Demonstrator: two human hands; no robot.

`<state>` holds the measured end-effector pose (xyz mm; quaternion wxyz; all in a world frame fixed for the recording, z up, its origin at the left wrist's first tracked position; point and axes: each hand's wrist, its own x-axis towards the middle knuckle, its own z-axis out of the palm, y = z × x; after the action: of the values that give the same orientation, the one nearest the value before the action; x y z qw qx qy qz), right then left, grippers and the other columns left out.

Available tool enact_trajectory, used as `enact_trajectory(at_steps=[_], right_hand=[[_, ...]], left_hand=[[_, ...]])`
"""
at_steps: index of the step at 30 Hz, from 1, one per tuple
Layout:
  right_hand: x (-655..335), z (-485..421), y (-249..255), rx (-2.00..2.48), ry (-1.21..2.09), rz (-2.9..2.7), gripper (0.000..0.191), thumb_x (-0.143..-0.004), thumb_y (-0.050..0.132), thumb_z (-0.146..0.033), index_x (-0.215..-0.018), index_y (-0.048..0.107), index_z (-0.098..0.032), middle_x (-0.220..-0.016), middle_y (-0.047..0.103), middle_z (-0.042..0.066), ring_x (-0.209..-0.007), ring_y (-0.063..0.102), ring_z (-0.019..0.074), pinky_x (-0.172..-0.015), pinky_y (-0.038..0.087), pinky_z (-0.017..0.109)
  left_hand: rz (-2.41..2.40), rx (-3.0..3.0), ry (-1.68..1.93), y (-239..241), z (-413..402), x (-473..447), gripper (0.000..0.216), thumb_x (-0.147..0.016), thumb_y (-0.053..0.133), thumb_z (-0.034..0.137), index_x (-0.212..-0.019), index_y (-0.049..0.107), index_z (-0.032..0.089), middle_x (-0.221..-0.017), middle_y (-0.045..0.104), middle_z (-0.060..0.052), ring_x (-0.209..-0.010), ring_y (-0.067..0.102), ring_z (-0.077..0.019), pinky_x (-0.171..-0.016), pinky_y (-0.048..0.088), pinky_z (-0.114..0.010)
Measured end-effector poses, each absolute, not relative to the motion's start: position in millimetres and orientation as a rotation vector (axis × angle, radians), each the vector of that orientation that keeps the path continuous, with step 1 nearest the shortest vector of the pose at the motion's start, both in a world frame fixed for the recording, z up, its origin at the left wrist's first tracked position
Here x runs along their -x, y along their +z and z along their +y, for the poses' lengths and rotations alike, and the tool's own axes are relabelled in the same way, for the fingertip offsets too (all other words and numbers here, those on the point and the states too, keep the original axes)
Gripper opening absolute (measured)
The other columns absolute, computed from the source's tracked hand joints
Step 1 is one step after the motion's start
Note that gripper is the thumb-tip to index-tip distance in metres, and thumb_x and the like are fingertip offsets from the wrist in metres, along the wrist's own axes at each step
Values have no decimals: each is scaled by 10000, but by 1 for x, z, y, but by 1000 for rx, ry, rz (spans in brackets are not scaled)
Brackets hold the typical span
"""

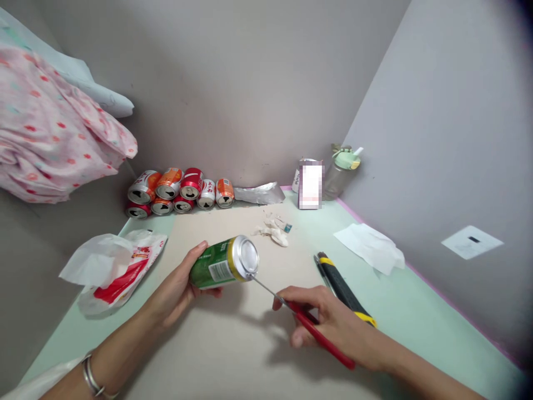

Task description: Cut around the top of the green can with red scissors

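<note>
My left hand [183,283] is wrapped around a green drink can [214,262], which lies tilted on its side above the work surface. Its silver end faces right, next to a gold band and a barcode. In my right hand [328,322] are red-handled scissors [314,331], seen nearly edge-on. Their thin metal tip meets the lower rim of the can's silver end; whether it pierces the metal I cannot tell. Just beyond my right hand lies a black and yellow utility knife [345,286].
Several empty cans [169,183] are stacked at the back left, beside a cut metal sheet [262,193]. Crumpled tissue [275,230] lies mid-table. A plastic bag [125,272] is at left, white paper [370,247] at right. A bottle [339,175] stands in the back corner.
</note>
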<state>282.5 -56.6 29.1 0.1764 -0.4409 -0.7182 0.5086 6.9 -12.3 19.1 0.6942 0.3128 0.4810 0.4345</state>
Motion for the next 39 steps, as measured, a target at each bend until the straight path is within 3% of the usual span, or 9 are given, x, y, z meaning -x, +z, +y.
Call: enact_trajectory(at_steps=[10, 14, 19, 23, 26, 33, 39], right_hand=[[-282, -56, 27, 1370, 1233, -2066, 367, -885, 644, -583, -908, 648, -216, -687, 369, -46, -660, 282, 141, -567, 290, 246], [-285, -52, 25, 1402, 1241, -2056, 318, -910, 637, -518, -878, 630, -202, -699, 402, -44, -660, 294, 132, -562, 284, 243], [-286, -49, 26, 1330, 1411, -1981, 371, -913, 617, -552, -868, 632, -184, -671, 346, -57, -634, 276, 117, -533, 256, 231], [-286, -49, 25, 1276, 1361, -2021, 363, -878, 663, -552, -936, 650, -195, -702, 366, -57, -647, 299, 121, -564, 274, 228], [-285, -50, 23, 1309, 1250, -2088, 357, -857, 697, -550, -930, 631, -207, -734, 394, -52, -671, 316, 130, -592, 299, 226], [-286, -55, 17, 1258, 757, -2298, 496, -863, 615, -688, -961, 642, -203, -686, 416, -50, -609, 287, 134, -571, 309, 238], [-286, -55, 14, 1271, 717, -2295, 539, -864, 563, -732, -968, 642, -209, -693, 484, -37, -596, 343, 134, -577, 331, 230]], left_hand=[[1130, -849, 1043, 11, -14, -7, 358, -905, 571, 566, -958, 635, 218, -876, 664, -32, -700, 632, -197, -621, 576, -303], [1438, -1320, 1257, 12, -20, -2, 299, -918, 538, 528, -1054, 602, 270, -987, 613, -24, -859, 597, -229, -745, 500, -298], [1502, -1727, 1514, 20, -26, 2, 362, -793, 649, 457, -1082, 582, 251, -1068, 575, -47, -992, 556, -280, -873, 462, -333], [1407, -1272, 1276, 21, -21, -1, 329, -897, 541, 539, -1062, 623, 266, -990, 633, -45, -881, 610, -265, -715, 524, -329], [1191, -928, 1142, 18, -14, -3, 337, -882, 591, 557, -979, 672, 244, -948, 675, -65, -783, 634, -250, -593, 560, -319], [1077, -729, 1052, 18, -11, -3, 302, -898, 627, 487, -966, 680, 198, -851, 697, -25, -674, 645, -184, -555, 610, -301], [1091, -772, 1051, 13, -12, -5, 307, -882, 636, 510, -934, 685, 211, -881, 693, -29, -725, 646, -197, -594, 618, -312]])
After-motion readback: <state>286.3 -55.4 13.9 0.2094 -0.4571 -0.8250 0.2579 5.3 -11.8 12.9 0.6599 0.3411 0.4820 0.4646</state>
